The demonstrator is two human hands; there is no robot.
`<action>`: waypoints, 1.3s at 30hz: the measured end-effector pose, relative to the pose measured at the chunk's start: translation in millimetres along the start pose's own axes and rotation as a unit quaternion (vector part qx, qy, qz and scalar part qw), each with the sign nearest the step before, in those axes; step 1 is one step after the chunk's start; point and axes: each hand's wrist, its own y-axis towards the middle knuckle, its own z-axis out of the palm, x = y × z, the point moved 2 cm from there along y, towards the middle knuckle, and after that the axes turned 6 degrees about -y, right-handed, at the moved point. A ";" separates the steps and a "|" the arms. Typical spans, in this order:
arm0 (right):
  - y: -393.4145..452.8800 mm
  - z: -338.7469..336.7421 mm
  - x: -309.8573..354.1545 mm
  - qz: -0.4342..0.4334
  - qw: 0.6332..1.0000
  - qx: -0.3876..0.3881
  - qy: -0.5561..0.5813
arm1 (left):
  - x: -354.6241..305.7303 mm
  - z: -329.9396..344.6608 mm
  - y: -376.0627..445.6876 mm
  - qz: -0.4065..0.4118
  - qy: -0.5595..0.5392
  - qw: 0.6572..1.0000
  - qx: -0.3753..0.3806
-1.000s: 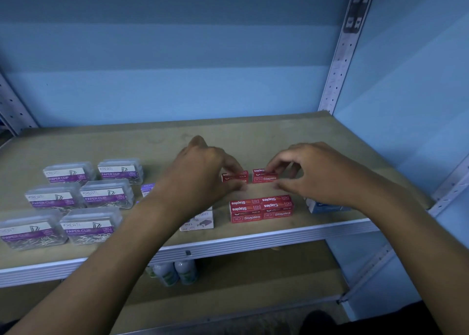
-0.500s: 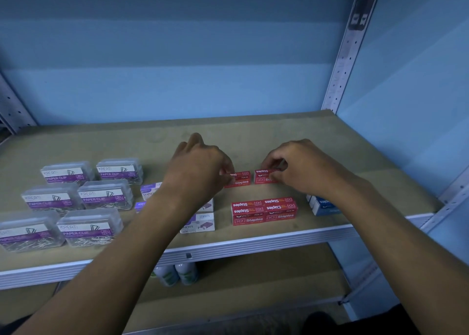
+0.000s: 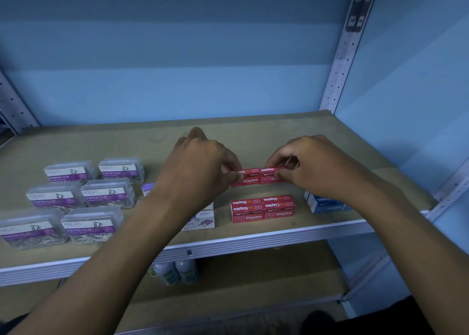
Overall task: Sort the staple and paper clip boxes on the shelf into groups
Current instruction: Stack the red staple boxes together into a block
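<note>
Two hands, left (image 3: 200,164) and right (image 3: 312,164), pinch small red staple boxes (image 3: 258,178) by their ends; light, stiff cardboard, probably easy to slide.

1. A single head-worn view looks forward and down onto the shelf (image 3: 253,136) from in front of its front edge.
2. It sits close, at arm's reach, with the back wall above the shelf and a lower board below it.
</note>
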 end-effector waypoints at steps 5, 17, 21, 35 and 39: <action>-7.2 -3.9 5.5 -0.006 1.000 0.001 -0.001 | -1.5 -0.3 -4.9 -0.002 -0.010 1.000 0.022; -9.8 3.5 7.2 0.017 0.997 0.071 0.012 | 0.0 4.6 -11.3 -0.004 -0.036 0.997 0.066; -10.6 5.6 7.6 0.023 0.995 0.094 0.007 | -2.3 6.0 -11.5 -0.009 -0.042 0.995 0.085; -13.0 5.3 6.4 0.019 0.992 0.128 -0.008 | -1.7 12.6 -12.3 0.002 -0.043 0.991 0.123; -14.3 4.0 7.5 0.018 0.990 0.141 0.004 | -0.6 12.9 -12.2 0.005 -0.045 0.990 0.137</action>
